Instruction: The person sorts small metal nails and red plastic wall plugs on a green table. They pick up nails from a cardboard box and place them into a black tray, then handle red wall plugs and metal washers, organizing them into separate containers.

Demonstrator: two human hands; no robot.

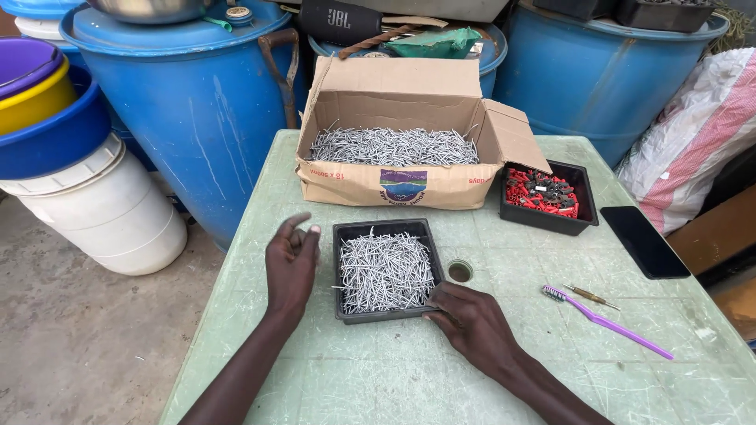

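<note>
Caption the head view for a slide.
Right hand grips the corner of a black tray of nails on a green table; left hand hovers beside it.

Bare table [394, 378] lies open in front of the nail tray [383, 271], while the cardboard box [394, 185] blocks behind and the red-parts tray [550, 197] seemingly crowds the right

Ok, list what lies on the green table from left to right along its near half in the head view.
Left hand → black tray of nails → right hand → purple toothbrush.
</note>
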